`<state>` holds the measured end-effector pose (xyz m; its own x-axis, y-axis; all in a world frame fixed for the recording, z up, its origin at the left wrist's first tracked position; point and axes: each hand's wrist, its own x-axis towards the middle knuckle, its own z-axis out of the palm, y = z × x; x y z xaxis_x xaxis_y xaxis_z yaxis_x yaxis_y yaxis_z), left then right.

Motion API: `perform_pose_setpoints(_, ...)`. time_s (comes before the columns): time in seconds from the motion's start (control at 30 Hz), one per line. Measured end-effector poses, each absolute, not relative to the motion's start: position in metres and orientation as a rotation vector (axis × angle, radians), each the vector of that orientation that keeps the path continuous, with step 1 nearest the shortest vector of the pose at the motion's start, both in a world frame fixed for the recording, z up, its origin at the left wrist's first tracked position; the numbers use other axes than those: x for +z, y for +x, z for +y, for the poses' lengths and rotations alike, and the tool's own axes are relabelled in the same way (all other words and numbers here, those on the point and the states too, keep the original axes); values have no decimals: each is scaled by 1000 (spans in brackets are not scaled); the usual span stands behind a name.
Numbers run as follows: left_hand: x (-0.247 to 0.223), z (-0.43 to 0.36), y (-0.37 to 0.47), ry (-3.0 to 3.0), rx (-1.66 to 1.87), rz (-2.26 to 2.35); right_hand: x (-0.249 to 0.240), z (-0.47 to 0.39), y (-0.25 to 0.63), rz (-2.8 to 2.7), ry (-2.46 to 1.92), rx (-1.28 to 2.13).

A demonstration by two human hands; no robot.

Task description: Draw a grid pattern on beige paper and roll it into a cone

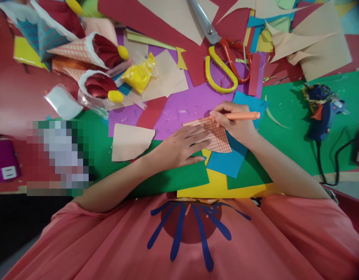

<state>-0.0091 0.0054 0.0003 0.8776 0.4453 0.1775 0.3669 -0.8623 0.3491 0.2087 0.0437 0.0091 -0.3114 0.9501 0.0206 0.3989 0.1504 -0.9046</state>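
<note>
My right hand (236,122) is closed round an orange marker (245,116), its tip end down at a fan-shaped cream paper piece (222,140) that bears orange crossed lines. Flat across the left part of this paper lies my left hand (183,146), fingers spread and holding nothing. Under the patterned piece are blue paper (229,161) and purple paper (182,105). A plain cream fan-shaped piece (131,142) with a dark curved edge rests to the left of my left hand.
Large scissors (222,50) with red and yellow handles lie beyond my hands. Paper cones (80,52) and a yellow bag (141,74) are at the back left. A blue glue gun (322,116) with a cord sits on green paper (287,144) at right.
</note>
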Motion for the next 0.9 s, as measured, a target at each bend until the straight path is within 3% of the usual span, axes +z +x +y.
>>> perform_pose_setpoints(0.9,-2,5,-10,2753,393,619,9,45,210,-1791,-1304,1211)
